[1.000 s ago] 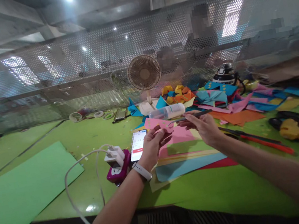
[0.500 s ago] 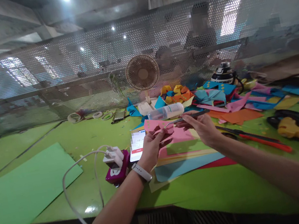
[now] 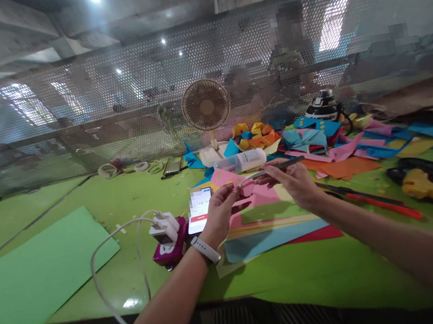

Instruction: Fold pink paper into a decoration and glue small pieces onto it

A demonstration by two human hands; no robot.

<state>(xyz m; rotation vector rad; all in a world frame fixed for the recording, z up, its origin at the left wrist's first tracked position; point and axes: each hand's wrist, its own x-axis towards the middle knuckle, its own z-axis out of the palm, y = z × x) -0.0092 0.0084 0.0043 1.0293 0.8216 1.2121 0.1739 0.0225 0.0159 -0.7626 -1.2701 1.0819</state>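
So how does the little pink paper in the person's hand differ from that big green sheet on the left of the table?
The pink paper is small; the green sheet is far larger. The pink paper is held up off the table by the left hand, near a slim dark tool in the right hand; the green sheet lies flat on the table, untouched. Both look like coloured craft paper.
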